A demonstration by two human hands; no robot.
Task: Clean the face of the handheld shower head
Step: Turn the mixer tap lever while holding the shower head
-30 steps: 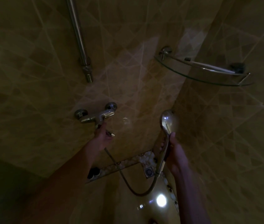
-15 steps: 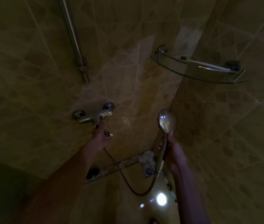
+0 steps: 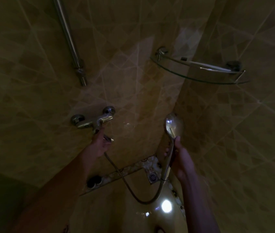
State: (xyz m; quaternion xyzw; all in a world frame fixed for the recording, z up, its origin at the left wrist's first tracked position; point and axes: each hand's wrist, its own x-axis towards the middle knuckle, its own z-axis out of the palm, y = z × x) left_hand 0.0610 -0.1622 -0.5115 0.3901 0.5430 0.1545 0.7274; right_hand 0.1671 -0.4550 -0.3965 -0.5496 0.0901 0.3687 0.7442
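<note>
The chrome handheld shower head (image 3: 173, 126) is upright near the shower corner, its shiny back towards me and its face hidden. My right hand (image 3: 179, 155) grips its handle just below the head. A metal hose (image 3: 133, 190) loops from the handle's lower end back up to the chrome wall mixer tap (image 3: 94, 121). My left hand (image 3: 100, 142) is under the tap, fingers closed on its lever, index finger touching the tap body.
A vertical chrome riser rail (image 3: 69, 41) ends above the tap. A glass corner shelf (image 3: 199, 71) holds a toothbrush. On the dim tiled floor lie a square drain (image 3: 152, 177), a dark round object (image 3: 94, 181) and a bright light reflection (image 3: 166, 206).
The view has drifted slightly, so the fixtures sit a little further left in the frame. Both hands keep the same holds on the tap lever and shower handle.
</note>
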